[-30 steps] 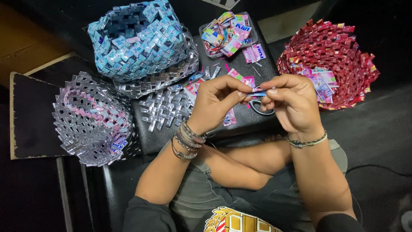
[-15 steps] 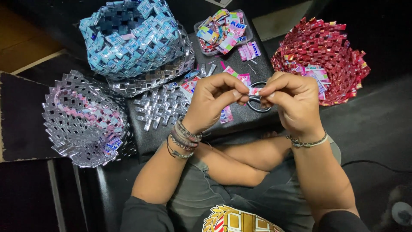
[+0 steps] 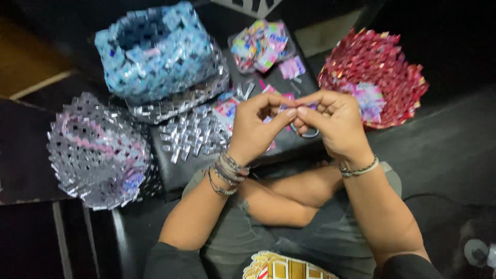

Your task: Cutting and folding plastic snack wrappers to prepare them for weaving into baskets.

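My left hand (image 3: 257, 128) and my right hand (image 3: 333, 122) meet above a black stool (image 3: 178, 168), fingertips pinched together on a small folded wrapper strip (image 3: 289, 108). The strip is mostly hidden by the fingers and the frame is blurred. Scissors (image 3: 306, 132) lie on the stool just under my hands. Loose pink wrapper pieces (image 3: 292, 67) lie beyond my fingers.
A blue woven basket (image 3: 155, 51) stands at the back left on silver weaving. A silver woven basket (image 3: 98, 150) sits at the left, a flat silver woven piece (image 3: 194, 132) beside my left hand. A red woven basket (image 3: 380, 64) holds wrappers at right. A tray of colourful wrappers (image 3: 261, 44) is at the back.
My hands have stayed pinched on the strip, shifting slightly left and closer together. The camera has moved and the picture has blurred.
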